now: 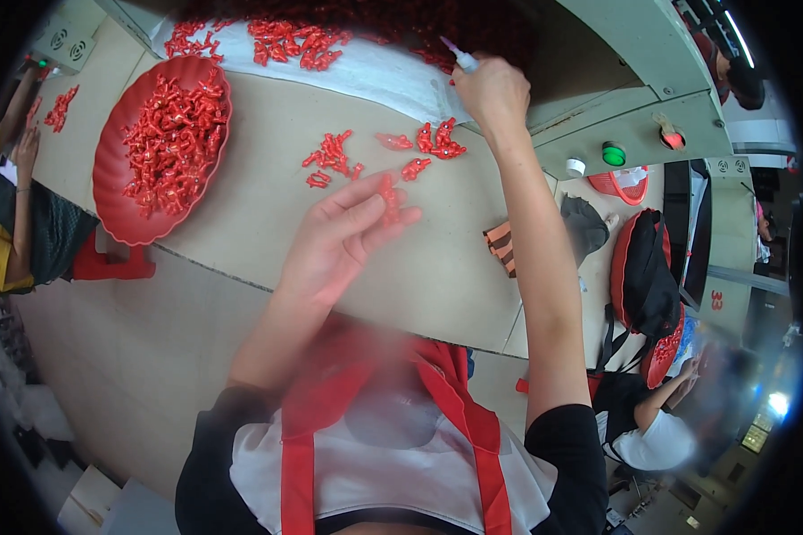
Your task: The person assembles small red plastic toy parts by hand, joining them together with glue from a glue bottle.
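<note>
Over the middle of the table, my left hand (330, 234) is closed, pinching a small red figurine (389, 201) between thumb and fingers; the figurine is a bit blurred. My right hand (495, 89) reaches far forward to the mouth of the grey-green machine, its fingers wrapped round a small whitish squeeze bottle (466, 61) with a thin pinkish nozzle. Just beyond my left hand lie loose red figurines (332, 155), with another little group (441, 140) to their right. Behind them, more red pieces (296, 41) rest on a white sheet (379, 78) that runs into the dark machine opening.
A red scalloped tray (107, 192) heaped with red figurines stands at the left. The machine (629, 125) bears a green button (614, 153) and a lit red one. Striped cloth (500, 248), a red basket (629, 187) and a black bag (647, 276) are on the right. People sit at both sides.
</note>
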The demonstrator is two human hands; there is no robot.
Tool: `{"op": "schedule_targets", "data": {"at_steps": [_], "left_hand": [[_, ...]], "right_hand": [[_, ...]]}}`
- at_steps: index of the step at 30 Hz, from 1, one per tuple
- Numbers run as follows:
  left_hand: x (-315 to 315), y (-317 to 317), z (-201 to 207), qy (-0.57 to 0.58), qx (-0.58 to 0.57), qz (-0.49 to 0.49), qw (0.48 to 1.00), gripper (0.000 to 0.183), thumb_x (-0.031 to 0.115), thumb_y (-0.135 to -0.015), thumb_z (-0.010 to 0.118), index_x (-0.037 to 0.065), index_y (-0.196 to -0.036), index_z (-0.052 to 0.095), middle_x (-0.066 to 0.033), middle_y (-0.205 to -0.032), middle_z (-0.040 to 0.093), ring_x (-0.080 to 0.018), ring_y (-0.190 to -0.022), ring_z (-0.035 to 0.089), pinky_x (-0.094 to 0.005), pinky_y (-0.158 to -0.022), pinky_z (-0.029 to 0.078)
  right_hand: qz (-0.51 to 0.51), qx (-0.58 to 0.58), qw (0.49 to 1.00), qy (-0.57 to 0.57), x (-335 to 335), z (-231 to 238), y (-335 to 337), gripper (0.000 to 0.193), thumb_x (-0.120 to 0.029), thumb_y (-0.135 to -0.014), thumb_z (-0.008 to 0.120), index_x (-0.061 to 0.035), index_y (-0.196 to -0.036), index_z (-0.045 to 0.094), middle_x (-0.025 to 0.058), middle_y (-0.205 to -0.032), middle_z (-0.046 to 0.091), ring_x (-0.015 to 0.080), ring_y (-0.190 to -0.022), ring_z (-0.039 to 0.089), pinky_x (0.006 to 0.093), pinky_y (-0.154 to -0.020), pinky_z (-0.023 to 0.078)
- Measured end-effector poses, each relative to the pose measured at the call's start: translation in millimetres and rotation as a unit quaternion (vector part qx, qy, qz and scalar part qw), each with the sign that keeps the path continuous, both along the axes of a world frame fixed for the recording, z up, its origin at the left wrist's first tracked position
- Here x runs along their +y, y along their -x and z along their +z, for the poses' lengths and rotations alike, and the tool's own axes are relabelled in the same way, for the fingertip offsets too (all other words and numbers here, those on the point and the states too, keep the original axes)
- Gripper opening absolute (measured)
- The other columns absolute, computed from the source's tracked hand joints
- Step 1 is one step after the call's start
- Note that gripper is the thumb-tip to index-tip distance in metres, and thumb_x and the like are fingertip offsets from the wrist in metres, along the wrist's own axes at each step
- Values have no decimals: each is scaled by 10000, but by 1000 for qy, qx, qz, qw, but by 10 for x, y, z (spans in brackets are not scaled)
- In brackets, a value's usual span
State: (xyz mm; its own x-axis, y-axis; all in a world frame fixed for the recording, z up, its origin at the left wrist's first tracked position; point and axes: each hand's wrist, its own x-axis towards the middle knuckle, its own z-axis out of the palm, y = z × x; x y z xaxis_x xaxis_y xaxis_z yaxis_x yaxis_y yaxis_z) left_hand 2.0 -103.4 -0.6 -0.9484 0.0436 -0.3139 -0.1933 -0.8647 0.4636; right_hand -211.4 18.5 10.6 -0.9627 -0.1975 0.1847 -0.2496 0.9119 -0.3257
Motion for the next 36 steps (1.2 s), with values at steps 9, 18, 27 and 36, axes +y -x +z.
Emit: {"op": "schedule_targets", "data": {"at_steps": [9, 18, 27, 36], "left_hand": [[152, 64, 11, 40, -12, -10, 999, 320, 42, -872, 508, -47, -1179, 484, -162, -1032, 599, -264, -961, 606, -262, -790, 536], [473, 34, 116, 127, 26, -52, 990, 319, 49, -873, 511, -46, -1177, 496, -154, -1031, 606, -213, -927, 615, -257, -781, 520], [601, -23, 207, 263, 63, -21, 962, 283, 17, -841, 543, -26, -1120, 565, -78, -955, 615, -117, -839, 578, -248, -769, 477], [589, -46, 173, 396, 150, -3, 906, 286, -28, -824, 545, -18, -1107, 577, -57, -1007, 572, -117, -890, 557, -239, -795, 459]], "right_hand": [[108, -322, 797, 499, 574, 308, -1222, 169, -88, -768, 609, 9, -900, 651, 34, -739, 633, 70, -565, 520, 216, -509, 417], [60, -309, 740, 595, 844, 279, -1617, 141, -11, -760, 642, 21, -897, 633, 53, -761, 637, 78, -607, 550, 205, -518, 425], [79, -208, 847, 483, 983, 366, -1765, 167, 0, -722, 678, -6, -880, 623, 43, -801, 650, 108, -749, 620, 225, -670, 480], [165, -68, 925, 335, 958, 454, -1790, 238, 43, -696, 693, 26, -917, 608, 55, -798, 624, 98, -709, 604, 206, -645, 476]]}}
